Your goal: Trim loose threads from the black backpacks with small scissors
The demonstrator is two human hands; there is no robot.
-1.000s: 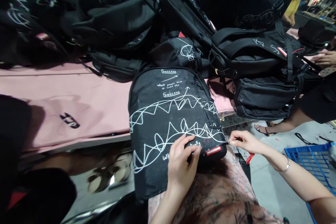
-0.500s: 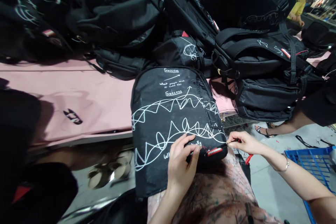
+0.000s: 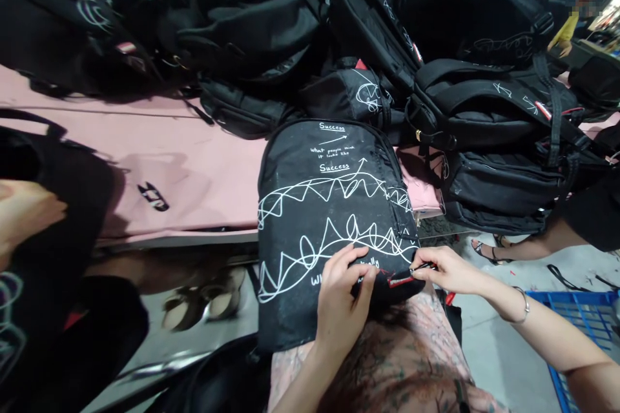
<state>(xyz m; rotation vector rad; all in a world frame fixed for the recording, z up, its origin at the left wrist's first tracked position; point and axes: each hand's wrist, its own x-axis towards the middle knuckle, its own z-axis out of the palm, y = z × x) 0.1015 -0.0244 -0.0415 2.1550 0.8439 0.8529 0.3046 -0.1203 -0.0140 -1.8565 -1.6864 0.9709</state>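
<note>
A black backpack (image 3: 290, 226) with white "Success" lettering and zigzag lines lies across my lap, its top against the pink table edge. My left hand (image 3: 343, 297) rests on its lower front, thumb and forefinger pinched together at the cloth; their tips partly hide the lettering. A small dark tool (image 3: 427, 266) with a thin tip is closed in my right hand (image 3: 450, 269). That tip meets the red label (image 3: 401, 281) near the bag's lower right corner. Which kind of tool it is, I cannot make out.
Black backpacks (image 3: 256, 32) are heaped along the back of the pink table (image 3: 208, 168), where a small black-and-white piece (image 3: 153, 196) lies. At left, another person's hand (image 3: 29, 213) is near a black bag. A blue crate (image 3: 581, 316) stands on the floor at right.
My right hand has shifted inward from the backpack's side edge onto the red label. My left hand stays on the bag's front. Another person's hand has appeared at the left.
</note>
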